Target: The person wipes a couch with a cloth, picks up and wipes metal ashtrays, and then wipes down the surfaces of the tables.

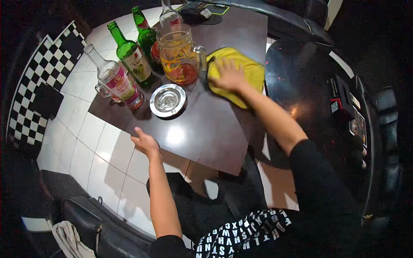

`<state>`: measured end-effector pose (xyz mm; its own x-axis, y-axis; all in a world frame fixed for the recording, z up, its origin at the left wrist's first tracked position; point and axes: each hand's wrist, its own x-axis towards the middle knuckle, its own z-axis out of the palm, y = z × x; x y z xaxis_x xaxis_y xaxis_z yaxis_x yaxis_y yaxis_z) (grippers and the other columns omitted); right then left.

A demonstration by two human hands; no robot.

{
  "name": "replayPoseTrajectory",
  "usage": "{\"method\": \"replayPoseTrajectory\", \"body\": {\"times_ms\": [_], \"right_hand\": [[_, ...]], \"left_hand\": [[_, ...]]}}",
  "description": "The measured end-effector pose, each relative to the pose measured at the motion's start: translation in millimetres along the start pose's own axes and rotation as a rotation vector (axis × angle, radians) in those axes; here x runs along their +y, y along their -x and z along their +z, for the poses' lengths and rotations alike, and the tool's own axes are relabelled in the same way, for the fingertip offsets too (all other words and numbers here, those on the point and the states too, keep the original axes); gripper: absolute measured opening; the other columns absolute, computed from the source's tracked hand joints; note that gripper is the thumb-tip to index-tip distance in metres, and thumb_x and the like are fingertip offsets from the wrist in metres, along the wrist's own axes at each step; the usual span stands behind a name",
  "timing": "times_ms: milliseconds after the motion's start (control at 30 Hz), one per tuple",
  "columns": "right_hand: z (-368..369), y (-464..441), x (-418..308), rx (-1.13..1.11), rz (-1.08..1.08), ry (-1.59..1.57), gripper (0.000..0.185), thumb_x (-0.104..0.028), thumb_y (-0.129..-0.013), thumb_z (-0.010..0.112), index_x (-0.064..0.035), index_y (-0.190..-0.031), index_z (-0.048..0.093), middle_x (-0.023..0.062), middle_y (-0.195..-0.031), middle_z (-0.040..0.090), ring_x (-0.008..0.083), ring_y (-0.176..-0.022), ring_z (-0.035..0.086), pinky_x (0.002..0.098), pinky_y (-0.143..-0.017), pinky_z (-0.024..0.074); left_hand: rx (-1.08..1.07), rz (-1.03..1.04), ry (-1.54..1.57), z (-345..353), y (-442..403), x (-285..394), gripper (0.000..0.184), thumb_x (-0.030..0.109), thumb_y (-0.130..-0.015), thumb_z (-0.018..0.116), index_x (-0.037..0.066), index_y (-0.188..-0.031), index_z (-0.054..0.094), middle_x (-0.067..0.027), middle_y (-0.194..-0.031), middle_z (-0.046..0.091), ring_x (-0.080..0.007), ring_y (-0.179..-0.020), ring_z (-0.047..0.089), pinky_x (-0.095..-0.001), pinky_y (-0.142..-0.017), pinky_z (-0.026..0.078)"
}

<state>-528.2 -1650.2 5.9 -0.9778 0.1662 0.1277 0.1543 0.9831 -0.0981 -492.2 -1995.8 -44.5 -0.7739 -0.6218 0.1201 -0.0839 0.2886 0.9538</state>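
My right hand (229, 76) lies flat, fingers spread, on a yellow cloth (251, 71) on the dark table (215, 137); it is slightly blurred. At the table's near left edge is my left hand (146, 144), its thumb up at the rim and its other fingers curled against the edge, partly hidden. Beside the cloth stands a glass jug (180, 60) with a yellow floral pattern and some red liquid. A round metal ashtray (167, 101) sits between the jug and my left hand.
Left of the jug stand a labelled clear bottle (118, 81), a glass mug (103, 91) and two green bottles (135, 62) (147, 38). Another clear bottle (170, 17) is behind. A black round table (309, 94) adjoins on the right. A black sofa (81, 219) is lower left.
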Motion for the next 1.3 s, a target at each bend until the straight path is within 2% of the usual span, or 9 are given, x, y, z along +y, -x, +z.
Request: {"method": "replayPoseTrajectory", "body": {"times_ms": [233, 333, 433, 567, 700, 1033, 1100, 1267, 1300], "right_hand": [[-25.1, 186.6, -23.0, -0.031, -0.560, -0.088, 0.053, -0.044, -0.096, 0.034, -0.0205, -0.144, 0.032, 0.0088, -0.152, 0.024, 0.0332, -0.141, 0.017, 0.0573, -0.111, 0.0128], [-37.9, 241.6, -21.2, -0.066, -0.494, -0.170, 0.047, -0.034, -0.097, 0.039, -0.0215, -0.142, 0.036, 0.0083, -0.152, 0.025, 0.0344, -0.140, 0.021, 0.0533, -0.112, 0.0165], [-29.1, 263.9, -15.8, -0.035, -0.363, -0.811, 0.047, -0.033, -0.097, 0.041, -0.0178, -0.141, 0.038, 0.0118, -0.150, 0.029, 0.0339, -0.139, 0.022, 0.0483, -0.112, 0.0203], [-40.3, 287.3, -5.8, 0.090, 0.472, -2.229, 0.047, -0.039, -0.098, 0.040, -0.0066, -0.131, 0.047, 0.0148, -0.136, 0.046, 0.0310, -0.126, 0.043, 0.0458, -0.108, 0.0304], [-80.7, 308.0, 51.2, 0.229, 0.093, -2.573, 0.054, -0.045, -0.097, 0.035, -0.0053, -0.131, 0.047, 0.0144, -0.130, 0.052, 0.0325, -0.121, 0.048, 0.0484, -0.105, 0.0352], [-80.5, 391.5, 129.1, 0.645, -0.008, -2.206, 0.063, -0.052, -0.094, 0.031, -0.0083, -0.139, 0.039, 0.0122, -0.142, 0.041, 0.0335, -0.127, 0.042, 0.0462, -0.110, 0.0274], [-138.9, 388.0, 124.9, 1.398, 1.034, -1.868, 0.067, -0.055, -0.093, 0.031, -0.0080, -0.140, 0.037, 0.0127, -0.142, 0.041, 0.0331, -0.128, 0.041, 0.0469, -0.110, 0.0276], [-155.2, 510.9, 213.0, 0.800, 0.257, -1.697, 0.062, -0.048, -0.092, 0.035, -0.0026, -0.133, 0.045, 0.0172, -0.127, 0.054, 0.0338, -0.113, 0.054, 0.0462, -0.100, 0.0417], [-142.3, 527.7, 226.0, 0.908, 0.579, -1.382, 0.055, -0.043, -0.093, 0.039, -0.0023, -0.130, 0.047, 0.0168, -0.121, 0.057, 0.0327, -0.110, 0.056, 0.0444, -0.098, 0.0443]], "left_hand": [[-0.039, -0.052, 0.035, -4.6, 6.8, 11.1, 0.063, 0.036, -0.097, 0.042, -0.018, -0.128, 0.035, -0.0345, -0.134, 0.039, -0.0414, -0.126, 0.040, -0.0405, -0.106, 0.029], [-0.036, -0.046, 0.028, -4.5, 5.5, 11.0, 0.062, 0.036, -0.097, 0.043, -0.018, -0.128, 0.035, -0.0345, -0.133, 0.040, -0.0419, -0.125, 0.041, -0.0407, -0.105, 0.030], [-0.027, -0.026, 0.023, -3.3, 6.4, 9.5, 0.061, 0.036, -0.097, 0.043, -0.017, -0.127, 0.036, -0.0344, -0.132, 0.041, -0.0423, -0.123, 0.042, -0.0411, -0.104, 0.030], [-0.045, -0.040, 0.047, -4.8, -3.2, -2.2, 0.062, 0.037, -0.097, 0.043, -0.017, -0.126, 0.037, -0.0339, -0.131, 0.042, -0.0417, -0.122, 0.043, -0.0412, -0.104, 0.031], [-0.056, -0.040, 0.082, -3.8, -0.1, 0.0, 0.065, 0.040, -0.097, 0.043, -0.018, -0.126, 0.038, -0.0330, -0.131, 0.043, -0.0395, -0.121, 0.045, -0.0401, -0.103, 0.032], [-0.122, -0.064, 0.070, -10.3, 0.0, 6.9, 0.069, 0.042, -0.096, 0.044, -0.016, -0.131, 0.034, -0.0317, -0.134, 0.041, -0.0378, -0.122, 0.045, -0.0384, -0.102, 0.034], [-0.110, -0.088, 0.111, -9.9, 1.1, 7.8, 0.068, 0.042, -0.096, 0.044, -0.016, -0.131, 0.035, -0.0308, -0.134, 0.041, -0.0373, -0.121, 0.046, -0.0385, -0.102, 0.035], [-0.087, -0.091, 0.123, -8.5, 3.0, 8.1, 0.062, 0.039, -0.097, 0.044, -0.014, -0.128, 0.039, -0.0277, -0.131, 0.045, -0.0353, -0.118, 0.048, -0.0392, -0.101, 0.036], [-0.081, -0.099, 0.106, -7.8, -0.5, 3.6, 0.062, 0.039, -0.097, 0.044, -0.014, -0.128, 0.040, -0.0275, -0.131, 0.045, -0.0352, -0.118, 0.048, -0.0390, -0.101, 0.036]]}}
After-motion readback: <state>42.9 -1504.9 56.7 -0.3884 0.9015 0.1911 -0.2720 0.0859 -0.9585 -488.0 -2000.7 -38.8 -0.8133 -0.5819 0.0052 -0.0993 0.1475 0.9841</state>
